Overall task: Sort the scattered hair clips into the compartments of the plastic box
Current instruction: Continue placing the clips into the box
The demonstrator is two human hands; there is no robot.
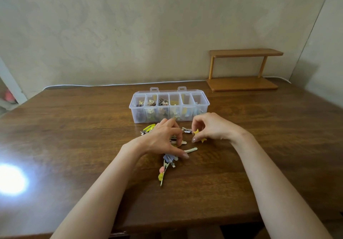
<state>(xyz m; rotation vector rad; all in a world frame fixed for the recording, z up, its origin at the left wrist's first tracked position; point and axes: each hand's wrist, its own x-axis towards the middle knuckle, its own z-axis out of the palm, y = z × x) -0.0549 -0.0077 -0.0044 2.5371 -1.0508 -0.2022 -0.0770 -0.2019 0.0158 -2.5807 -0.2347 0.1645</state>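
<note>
A clear plastic box with several compartments stands on the wooden table, and small clips lie in most of them. In front of it is a loose pile of hair clips. My left hand rests over the pile, its fingers curled down onto the clips; whether it grips one I cannot tell. My right hand pinches a yellow star-shaped clip just above the table, right of the pile. A yellow-green clip pokes out to the left of my left hand.
A small wooden two-tier shelf stands at the back right against the wall. A white cable runs along the table's far edge. A bright light reflection glares on the table at the left.
</note>
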